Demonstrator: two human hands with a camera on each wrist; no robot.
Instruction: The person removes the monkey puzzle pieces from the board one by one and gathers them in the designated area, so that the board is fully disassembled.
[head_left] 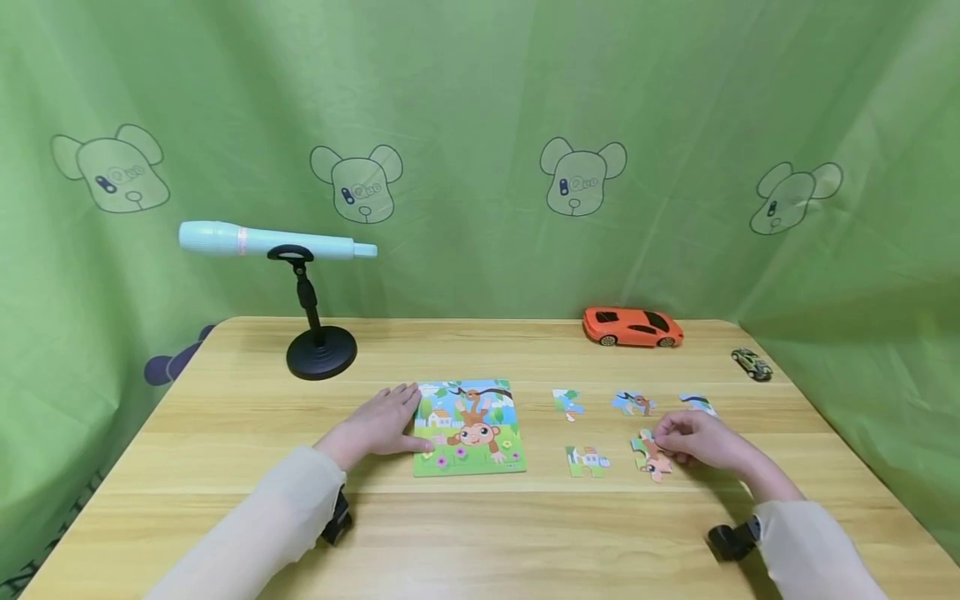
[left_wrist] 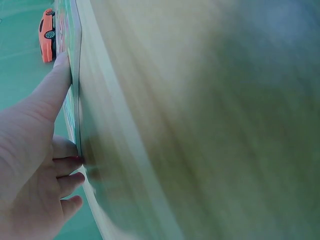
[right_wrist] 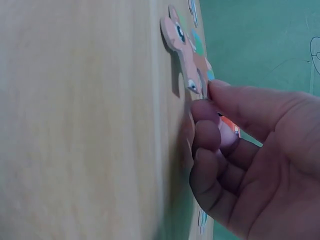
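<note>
The square monkey picture board (head_left: pixel 469 429) lies flat on the table. Spread over its left side is my left hand (head_left: pixel 386 421), thumb on the printed face and fingers along the edge; the left wrist view shows the thumb (left_wrist: pixel 52 87) on the board. To the right, my right hand (head_left: pixel 697 437) pinches a jigsaw puzzle piece (head_left: pixel 651 456) with part of the monkey on it. The right wrist view has that puzzle piece (right_wrist: pixel 186 50) between thumb and forefinger, tilted close over the table, the other fingers curled in.
Loose puzzle pieces lie around the right hand: one with a house (head_left: pixel 587 461), a corner one (head_left: pixel 567 403), one with a tail (head_left: pixel 633 402) and a partly hidden one (head_left: pixel 697 402). An orange toy car (head_left: pixel 632 327), a small car (head_left: pixel 752 364) and a microphone on a stand (head_left: pixel 321 352) stand behind.
</note>
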